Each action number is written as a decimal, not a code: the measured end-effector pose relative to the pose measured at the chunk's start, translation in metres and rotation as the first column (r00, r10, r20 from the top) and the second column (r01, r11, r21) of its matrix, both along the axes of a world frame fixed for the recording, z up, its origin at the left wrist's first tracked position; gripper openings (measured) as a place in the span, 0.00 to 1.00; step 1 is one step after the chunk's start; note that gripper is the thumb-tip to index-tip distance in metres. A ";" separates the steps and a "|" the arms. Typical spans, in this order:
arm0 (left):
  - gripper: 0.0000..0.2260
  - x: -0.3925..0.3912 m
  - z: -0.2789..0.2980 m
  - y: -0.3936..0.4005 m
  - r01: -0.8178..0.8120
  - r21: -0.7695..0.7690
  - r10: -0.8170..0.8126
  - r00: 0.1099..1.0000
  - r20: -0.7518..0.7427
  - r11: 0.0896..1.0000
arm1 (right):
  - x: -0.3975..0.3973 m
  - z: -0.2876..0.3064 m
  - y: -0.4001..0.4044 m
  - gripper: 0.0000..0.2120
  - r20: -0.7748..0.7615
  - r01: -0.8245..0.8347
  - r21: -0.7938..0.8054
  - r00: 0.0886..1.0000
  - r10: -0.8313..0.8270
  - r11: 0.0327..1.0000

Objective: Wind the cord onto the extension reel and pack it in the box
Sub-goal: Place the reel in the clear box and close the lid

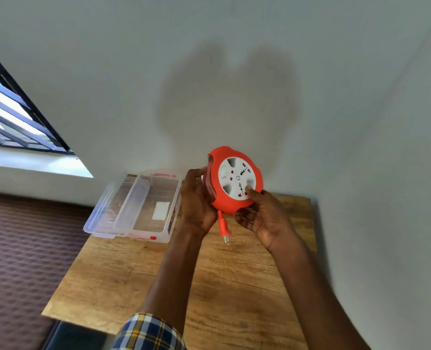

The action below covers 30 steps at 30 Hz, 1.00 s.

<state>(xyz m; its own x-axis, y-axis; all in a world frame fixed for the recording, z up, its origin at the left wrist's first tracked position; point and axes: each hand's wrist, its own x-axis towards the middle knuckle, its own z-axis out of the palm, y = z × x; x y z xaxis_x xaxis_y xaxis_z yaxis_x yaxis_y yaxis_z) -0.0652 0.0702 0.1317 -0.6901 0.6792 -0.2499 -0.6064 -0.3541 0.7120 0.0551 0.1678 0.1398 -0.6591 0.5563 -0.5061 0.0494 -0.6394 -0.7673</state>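
We are looking down at a wooden table (123, 279) standing against a pale wall (234, 59), with a barred window (14, 114) at upper left. Two soft shadows are falling on the wall above the hands.

A clear plastic box (143, 205) is lying open at the table's far left corner, its lid (103, 210) resting just beside it on the left.

We are holding the orange reel (235, 180) up above the table's far edge, to the right of the box and apart from it, its white socket face turned toward us. Our left hand (196, 200) is gripping the reel's left rim. Our right hand (262, 218) is grasping the lower right, thumb pressing on the white face, fingers curling under the rim.

A short end of cord (220, 218) is hanging below the reel, the plug (225, 236) dangling between our wrists. A plaid sleeve (148, 332) is showing at the bottom.
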 end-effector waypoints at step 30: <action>0.15 -0.120 -0.045 -0.129 -0.064 -0.331 0.067 0.998 -0.001 0.942 | -0.094 -0.022 -0.108 0.17 -0.157 0.038 0.054 0.987 -0.029 0.998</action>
